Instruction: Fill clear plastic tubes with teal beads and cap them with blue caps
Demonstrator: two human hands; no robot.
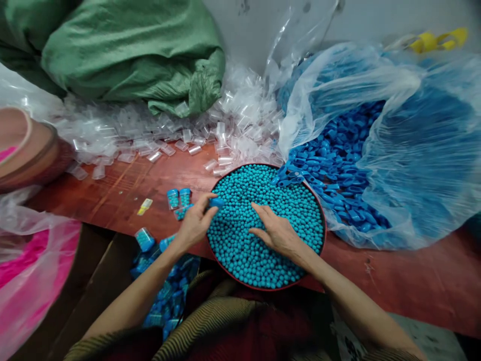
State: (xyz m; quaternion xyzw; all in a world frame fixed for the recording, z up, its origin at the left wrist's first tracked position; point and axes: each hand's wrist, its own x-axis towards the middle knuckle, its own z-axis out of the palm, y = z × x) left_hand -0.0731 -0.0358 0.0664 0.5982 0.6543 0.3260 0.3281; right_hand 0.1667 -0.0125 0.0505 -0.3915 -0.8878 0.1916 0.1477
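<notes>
A round, red-rimmed tray (325, 223) full of turquoise beads (259, 273) stands in front of me. At its left edge my left hand (196, 220) pinches a small blue plastic piece (217, 202) between thumb and fingers; whether a clear tube is attached to it I cannot tell. Over the middle of the beads is my right hand (277, 231), thumb and fingers apart, with nothing visible between them. Small bead-filled containers (184, 197) with blue caps lie left of the tray, one partly behind my left hand. Several blue caps (289, 176) rest on the tray's far right edge.
Clear plastic tubes (244, 113) are heaped at the back beneath a green sack (135, 50). Blue caps (334, 165) spill from a translucent bag (424, 150) on the right. Filled containers (165, 296) lie below the table edge. Left are pink bowls (33, 145) and a pink-filled bag (41, 265).
</notes>
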